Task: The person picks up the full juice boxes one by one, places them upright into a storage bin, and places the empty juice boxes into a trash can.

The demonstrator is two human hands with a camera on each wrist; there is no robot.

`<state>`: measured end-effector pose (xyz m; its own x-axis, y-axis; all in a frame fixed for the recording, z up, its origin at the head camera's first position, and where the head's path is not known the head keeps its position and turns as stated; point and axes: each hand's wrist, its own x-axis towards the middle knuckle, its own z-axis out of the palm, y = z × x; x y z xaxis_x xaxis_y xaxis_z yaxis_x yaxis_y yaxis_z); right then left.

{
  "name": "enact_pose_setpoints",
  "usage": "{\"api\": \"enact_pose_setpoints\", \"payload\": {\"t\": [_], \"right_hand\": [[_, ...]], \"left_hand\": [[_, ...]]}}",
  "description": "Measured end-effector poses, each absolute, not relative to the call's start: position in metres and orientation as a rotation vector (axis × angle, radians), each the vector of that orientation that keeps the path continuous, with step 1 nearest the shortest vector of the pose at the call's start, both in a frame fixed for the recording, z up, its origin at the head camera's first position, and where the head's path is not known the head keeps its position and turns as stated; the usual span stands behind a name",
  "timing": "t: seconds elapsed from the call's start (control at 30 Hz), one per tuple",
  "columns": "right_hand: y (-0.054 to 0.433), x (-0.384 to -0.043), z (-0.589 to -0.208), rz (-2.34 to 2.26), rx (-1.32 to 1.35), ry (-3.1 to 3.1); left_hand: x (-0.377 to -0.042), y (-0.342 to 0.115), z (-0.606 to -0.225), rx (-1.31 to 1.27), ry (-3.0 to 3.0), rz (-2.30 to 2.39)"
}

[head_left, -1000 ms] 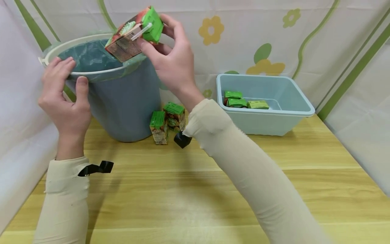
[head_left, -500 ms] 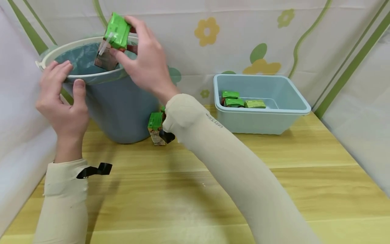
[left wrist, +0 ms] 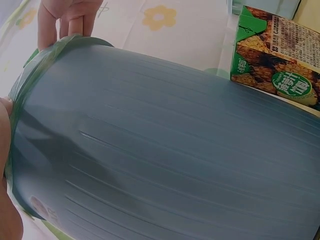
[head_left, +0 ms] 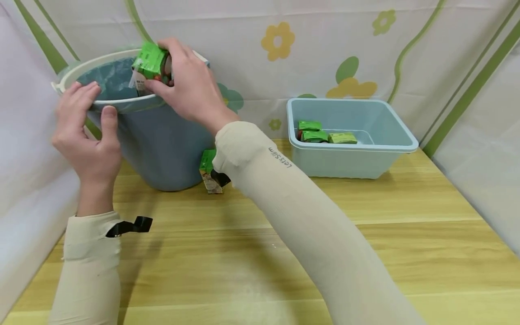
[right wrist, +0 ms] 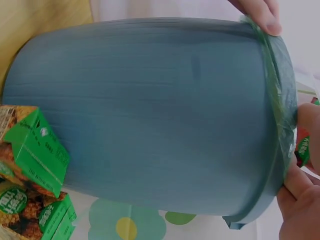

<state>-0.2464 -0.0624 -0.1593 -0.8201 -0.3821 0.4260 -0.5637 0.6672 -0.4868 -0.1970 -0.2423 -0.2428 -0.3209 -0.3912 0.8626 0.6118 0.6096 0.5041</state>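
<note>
On the wooden counter [head_left: 183,271], a standing carton [head_left: 208,162] sits just right of the blue-grey bin [head_left: 162,144]; a second carton [right wrist: 56,217] shows beside it in the right wrist view. The left hand [head_left: 87,131] grips the bin's near-left rim, fingers over the edge, thumb outside. The right hand [head_left: 191,83] pinches a green-topped carton [head_left: 148,63] at the bin's mouth, its base hidden. To the right, a pale blue tub [head_left: 341,160] holds three cartons [head_left: 314,136]. Farthest hangs a floral curtain [head_left: 252,67].

The bin [head_left: 162,144] hides the base of the held carton [head_left: 151,62] (a sleeve [head_left: 248,146] overlaps another carton [head_left: 207,164]).
</note>
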Motion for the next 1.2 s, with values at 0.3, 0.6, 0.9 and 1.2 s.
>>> {"api": "enact_pose_setpoints", "payload": {"t": [0.3,0.6,0.9,1.2], "right_hand": [[-0.066,-0.247,-0.149,0.914,0.735,-2.683],[-0.068,-0.248,-0.146,0.893,0.729,-2.709],[-0.067,-0.248,-0.146,0.901,0.717,-2.756],[-0.063,-0.243,-0.153,0.971,0.822,-2.691]], "left_hand": [[-0.193,-0.244,-0.238,-0.185,-1.587,-1.043],[-0.192,-0.245,-0.236,-0.179,-1.590,-1.038],[-0.191,-0.245,-0.235,-0.182,-1.580,-1.025],[-0.189,-0.244,-0.235,-0.173,-1.584,-1.019]]}}
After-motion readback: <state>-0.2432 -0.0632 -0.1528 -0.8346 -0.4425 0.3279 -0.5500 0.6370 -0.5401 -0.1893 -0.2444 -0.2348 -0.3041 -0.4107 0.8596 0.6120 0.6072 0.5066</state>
